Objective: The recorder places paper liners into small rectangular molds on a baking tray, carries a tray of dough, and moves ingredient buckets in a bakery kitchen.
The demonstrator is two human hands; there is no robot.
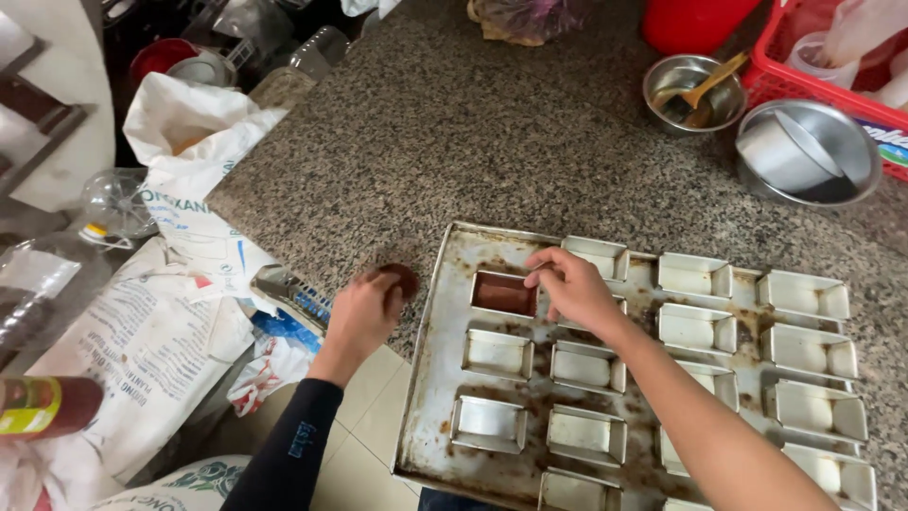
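A worn metal baking tray lies on the speckled granite counter, holding several small rectangular tins. One tin at the tray's top left is filled with brown batter; the others look pale and greased. My right hand rests on that filled tin's right edge, fingertips touching it. My left hand, in a dark sleeve, is just left of the tray at the counter's edge, fingers closed on a small round brown object.
A steel bowl with a wooden brush and a larger steel bowl stand at the back right, beside a red basket. White flour sacks and a bottle lie left, below the counter.
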